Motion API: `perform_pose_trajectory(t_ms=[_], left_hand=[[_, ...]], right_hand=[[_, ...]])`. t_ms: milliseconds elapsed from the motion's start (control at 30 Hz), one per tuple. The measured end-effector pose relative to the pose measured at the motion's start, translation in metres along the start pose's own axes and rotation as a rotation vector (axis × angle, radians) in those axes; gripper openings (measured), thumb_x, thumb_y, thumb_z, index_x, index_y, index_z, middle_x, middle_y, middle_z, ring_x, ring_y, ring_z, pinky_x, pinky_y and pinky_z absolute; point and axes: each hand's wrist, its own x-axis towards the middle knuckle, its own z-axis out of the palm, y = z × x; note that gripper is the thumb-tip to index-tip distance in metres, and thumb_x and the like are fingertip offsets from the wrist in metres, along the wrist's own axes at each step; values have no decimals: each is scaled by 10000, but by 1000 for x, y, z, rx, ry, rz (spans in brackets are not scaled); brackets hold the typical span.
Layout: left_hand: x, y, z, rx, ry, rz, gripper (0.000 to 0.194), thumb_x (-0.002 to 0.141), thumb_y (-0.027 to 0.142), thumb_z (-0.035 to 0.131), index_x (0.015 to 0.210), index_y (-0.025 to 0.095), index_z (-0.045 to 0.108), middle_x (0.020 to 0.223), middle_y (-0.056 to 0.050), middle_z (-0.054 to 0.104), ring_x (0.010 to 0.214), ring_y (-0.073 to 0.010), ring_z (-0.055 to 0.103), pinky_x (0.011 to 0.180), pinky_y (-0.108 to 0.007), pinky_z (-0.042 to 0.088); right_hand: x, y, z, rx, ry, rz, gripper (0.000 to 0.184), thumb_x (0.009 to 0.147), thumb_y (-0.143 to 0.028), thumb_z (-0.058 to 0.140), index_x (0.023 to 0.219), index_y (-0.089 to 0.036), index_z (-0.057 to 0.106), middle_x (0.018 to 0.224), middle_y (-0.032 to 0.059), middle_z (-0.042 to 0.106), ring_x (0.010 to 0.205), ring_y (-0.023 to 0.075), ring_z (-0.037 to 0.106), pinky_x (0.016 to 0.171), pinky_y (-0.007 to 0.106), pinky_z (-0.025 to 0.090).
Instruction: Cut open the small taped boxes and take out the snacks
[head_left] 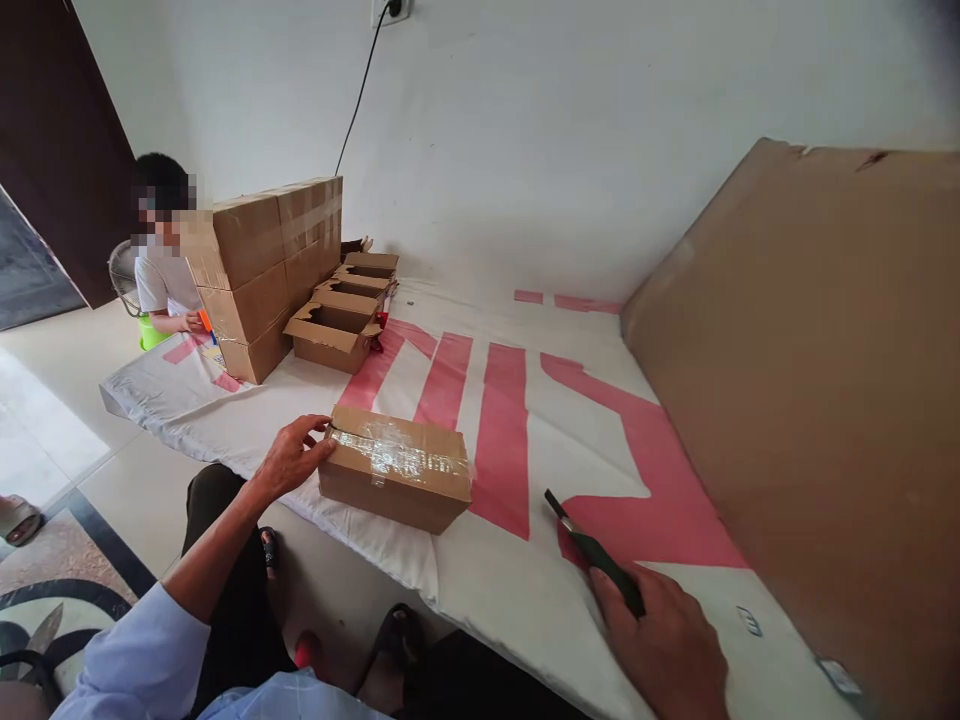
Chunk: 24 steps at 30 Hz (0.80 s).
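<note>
A taped cardboard box lies on the cloth-covered table, with shiny clear tape along its top. My left hand grips the box's left end, thumb and fingers at the upper edge. In my right hand is a utility knife with a dark green handle. Its dark blade points up and left, apart from the box. The right fingers under the handle are partly hidden.
Closed cardboard boxes are stacked at the table's far left. Several open boxes stand beside them. A large cardboard sheet or carton rises at the right. A person sits behind the stack. A red-and-white cloth covers the table.
</note>
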Motion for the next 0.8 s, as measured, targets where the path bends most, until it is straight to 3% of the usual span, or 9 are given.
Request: perform_pose_trajectory(t_ms=[67,167,267,433,600,800], left_hand=[[5,-4,9,-131,15,-2,395,907,394,665,1239,203,756,1188,-96,777,906,-201,712,788,-305,567],[14,-10,14,-303,1,-53,417,887,463,679,1177,178,771,968,-74,781,839,-197,699,747,-297,562],[19,-13,15,-401,-14,-98,463,835,532,724,1129,177,775,791,-30,734,778,-187,679,715,-287,557],[22,-13,15,-451,-31,-121,479,784,574,744,1065,186,768,819,-24,730,784,-178,669,692,-276,551],[16,-18,4,-497,-48,-145,402,748,508,793,982,183,760,777,-14,717,746,-158,653,705,-277,554],[13,-19,-4,-529,-107,-174,385,761,454,801,1040,188,783,944,-42,772,846,-168,697,774,-292,585]], right_hand=[[3,-12,-5,88,-28,171,536,854,-688,475,940,-203,685,981,191,750,949,405,679,770,526,545],[9,-45,-8,400,-70,365,593,827,-737,557,1004,-192,709,957,151,772,920,361,701,775,471,556],[13,-91,0,746,-94,380,634,841,-789,587,993,-190,730,943,112,775,941,307,704,841,419,566],[13,-155,23,943,-139,367,726,790,-915,611,866,-200,707,848,60,724,861,254,658,790,383,548],[4,-171,28,972,-160,354,712,823,-901,612,867,-197,713,877,71,745,862,246,652,760,352,543],[5,-168,19,1037,-222,343,726,811,-903,642,928,-194,740,935,85,777,864,254,695,746,350,582]])
